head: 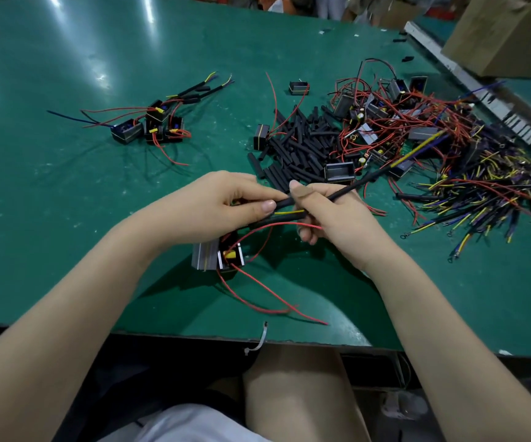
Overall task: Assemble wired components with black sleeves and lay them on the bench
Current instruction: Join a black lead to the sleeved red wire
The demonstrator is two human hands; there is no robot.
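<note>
My left hand [222, 202] pinches the near end of a black sleeve [284, 203] between thumb and fingers. My right hand [331, 215] grips the black cable [350, 187] that runs out of that sleeve toward the upper right, ending in a yellow wire. A second black sleeve [276, 219] and a yellow wire [289, 213] lie between my hands. Below my left hand hangs a small wired component [217, 255] with red leads [257, 288] trailing toward the bench edge. Several finished components [155, 124] with sleeves lie at the left.
A heap of loose black sleeves [296, 145] lies ahead of my hands. To its right sits a tangle of components with red wires [401, 122] and a pile of yellow-and-blue cables [487, 193]. A cardboard box [506, 33] stands beyond a white rail [433, 49].
</note>
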